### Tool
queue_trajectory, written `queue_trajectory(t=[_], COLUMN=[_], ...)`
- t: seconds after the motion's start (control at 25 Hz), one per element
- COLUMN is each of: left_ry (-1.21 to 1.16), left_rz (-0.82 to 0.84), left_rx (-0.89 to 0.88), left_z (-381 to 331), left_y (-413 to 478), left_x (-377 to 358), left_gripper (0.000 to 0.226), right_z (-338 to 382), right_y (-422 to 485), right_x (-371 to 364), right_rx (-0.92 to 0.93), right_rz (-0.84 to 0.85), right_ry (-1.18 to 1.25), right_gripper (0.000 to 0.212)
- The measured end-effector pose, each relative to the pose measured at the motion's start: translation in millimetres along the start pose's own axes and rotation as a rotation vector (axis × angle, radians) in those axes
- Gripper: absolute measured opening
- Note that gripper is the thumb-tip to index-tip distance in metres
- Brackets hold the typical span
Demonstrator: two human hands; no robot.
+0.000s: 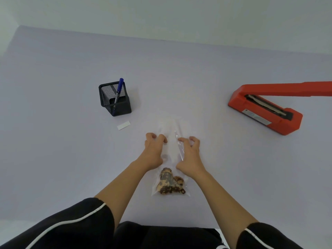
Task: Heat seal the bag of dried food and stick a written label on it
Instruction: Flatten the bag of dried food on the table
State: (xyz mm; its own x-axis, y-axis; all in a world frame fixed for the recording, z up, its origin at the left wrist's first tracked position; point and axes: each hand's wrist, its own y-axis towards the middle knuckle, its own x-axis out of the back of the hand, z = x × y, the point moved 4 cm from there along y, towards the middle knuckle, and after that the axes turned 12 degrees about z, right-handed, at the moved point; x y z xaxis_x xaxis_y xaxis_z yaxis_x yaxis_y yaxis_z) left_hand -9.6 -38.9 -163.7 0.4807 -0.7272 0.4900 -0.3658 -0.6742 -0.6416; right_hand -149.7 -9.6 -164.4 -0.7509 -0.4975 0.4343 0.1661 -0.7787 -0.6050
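Nearest, the clear bag (170, 169) lies flat on the table (71, 159) just in front of the person, its dried food (169, 184) — brown, mottled slices — bunched at the near, closed end. The left hand (154, 150) and right hand (189, 155) rest on the empty upper part, fingers curled and pressing the film, gripping nothing that I can tell. The film looks thin, light and slippery, likely to crease; pinching both corners near the open mouth would probably keep it flat. Farther left a white label (123, 125) lies by a black mesh holder (115, 98) holding one blue pen (119, 90) — and far right sits the red heat sealer (265, 108), arm raised.
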Motion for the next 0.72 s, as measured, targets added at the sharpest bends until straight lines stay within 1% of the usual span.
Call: queue_trajectory(t=[0.16,0.28,0.36,0.4,0.48,0.56,0.64,0.72], left_ry=[0.001,0.05,0.044,0.003,-0.094,-0.171,-0.227,-0.249], left_rz=[0.011,-0.001,-0.016,-0.019,-0.038,-0.06,-0.039,-0.009], left_rx=[-0.017,-0.026,-0.066,-0.094,-0.136,-0.162,-0.17,-0.182], left_z=[4.4,6.0,8.3,8.5,8.4,10.2,13.8,18.5], left_y=[2.3,0.9,-2.0,-4.6,-10.6,-14.9,-16.3,-16.5], left_x=[-2.7,-1.4,-1.5,-1.3,-1.0,-0.5,0.1,1.0], left_gripper=[0.061,0.058,0.064,0.07,0.081,0.08,0.072,0.065], right_z=[3.3,1.4,-0.9,-2.7,-5.7,-7.0,-6.8,-6.9], right_y=[-3.4,-5.7,-8.1,-9.0,-11.2,-14.9,-17.4,-16.9], right_x=[-2.0,-2.1,-2.8,-3.3,-3.6,-2.6,0.0,4.0], right_rx=[0.016,-0.063,-0.111,-0.106,-0.04,0.025,0.064,0.062], right_rz=[-0.055,-0.072,-0.078,-0.074,-0.057,-0.047,-0.086,-0.165], right_ry=[-0.023,-0.128,-0.201,-0.184,-0.022,0.193,0.371,0.442], right_gripper=[0.078,0.077,0.078,0.08,0.083,0.078,0.061,0.039])
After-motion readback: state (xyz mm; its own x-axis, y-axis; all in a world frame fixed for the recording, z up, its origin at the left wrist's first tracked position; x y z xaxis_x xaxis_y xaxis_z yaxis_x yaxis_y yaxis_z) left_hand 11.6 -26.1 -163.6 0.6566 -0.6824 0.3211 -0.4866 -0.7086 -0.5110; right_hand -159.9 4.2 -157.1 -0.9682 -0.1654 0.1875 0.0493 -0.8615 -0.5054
